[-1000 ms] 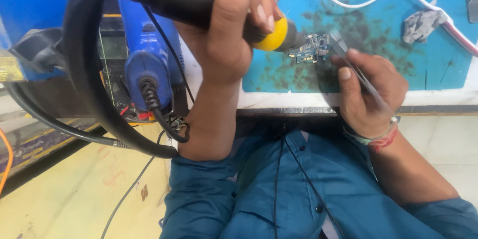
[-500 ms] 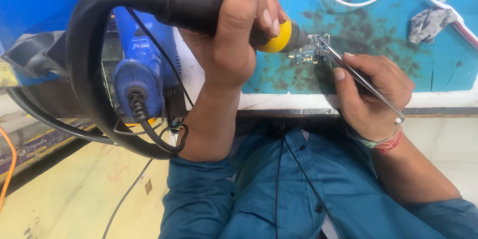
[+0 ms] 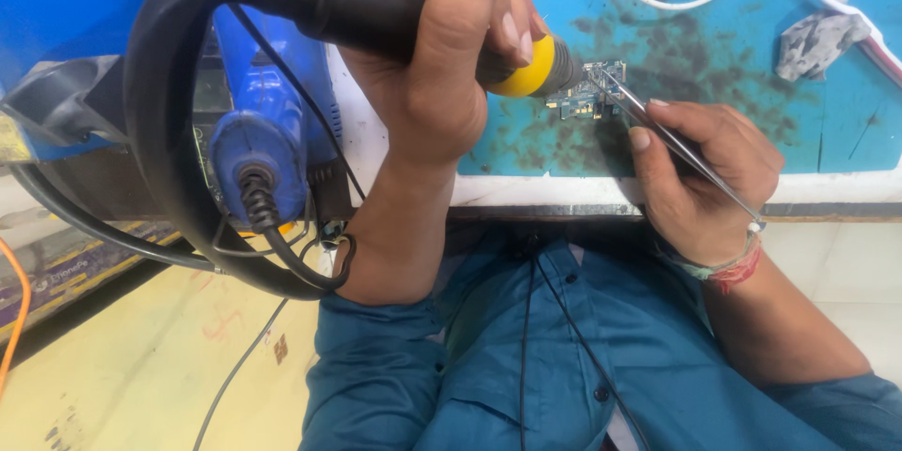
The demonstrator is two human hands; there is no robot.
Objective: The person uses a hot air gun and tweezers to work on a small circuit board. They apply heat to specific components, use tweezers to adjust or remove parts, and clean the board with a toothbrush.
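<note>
Tweezers (image 3: 691, 152) pinched in the right hand (image 3: 700, 178) steady a small, light, likely fragile circuit board (image 3: 587, 89), best held by its edges, while the left hand (image 3: 442, 66) grips a hot-air handle (image 3: 395, 9).

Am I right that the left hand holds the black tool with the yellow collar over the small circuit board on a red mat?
Not quite: the mat is blue, not red, as the head view shows. The left hand does hold the black tool over the circuit board.
</note>
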